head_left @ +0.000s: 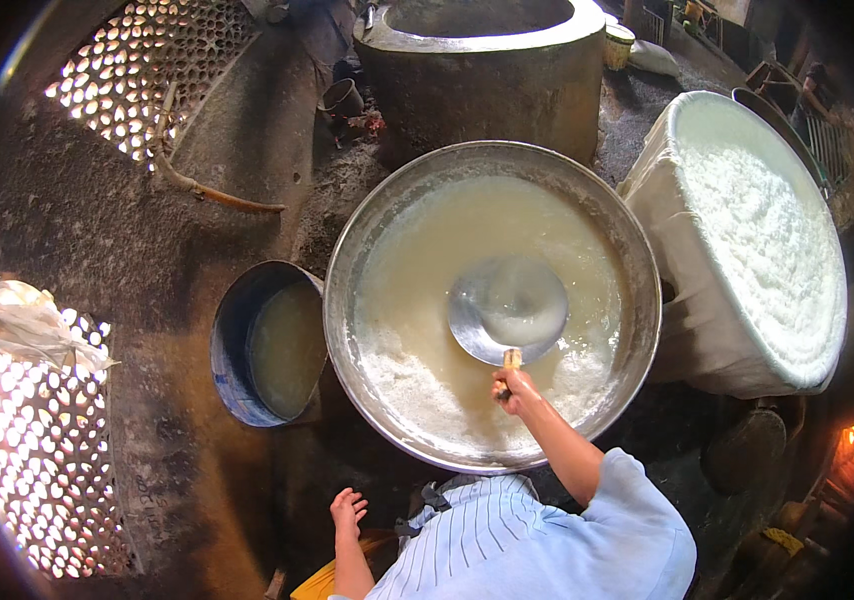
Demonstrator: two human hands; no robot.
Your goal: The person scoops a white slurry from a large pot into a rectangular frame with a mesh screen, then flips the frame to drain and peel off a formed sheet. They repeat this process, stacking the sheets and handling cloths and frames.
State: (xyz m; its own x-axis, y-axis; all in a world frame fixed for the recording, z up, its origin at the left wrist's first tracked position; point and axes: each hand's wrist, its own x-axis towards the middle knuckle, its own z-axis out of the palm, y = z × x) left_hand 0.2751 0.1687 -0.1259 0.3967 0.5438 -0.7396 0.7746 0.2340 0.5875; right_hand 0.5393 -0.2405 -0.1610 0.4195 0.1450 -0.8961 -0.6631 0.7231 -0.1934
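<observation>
My right hand (515,390) is wrapped round the short wooden handle of a wide, round metal ladle (482,345). The ladle's bowl sits in a large metal pan (340,340) of cloudy, pale liquid, with some liquid in the bowl. White curds or foam (412,385) gather along the pan's near side and near right. Off to the left of my body, my left hand (349,510) hangs apart from the pan, its fingers loosely curled but separated, holding nothing.
A blue barrel (232,375) with murky liquid stands left of the pan. At right is a cloth-lined tub (662,210) heaped with white curds. A large round concrete vat (477,100) stands behind. A small fire (852,436) glows at lower right. A curved stick (212,190) lies upper left.
</observation>
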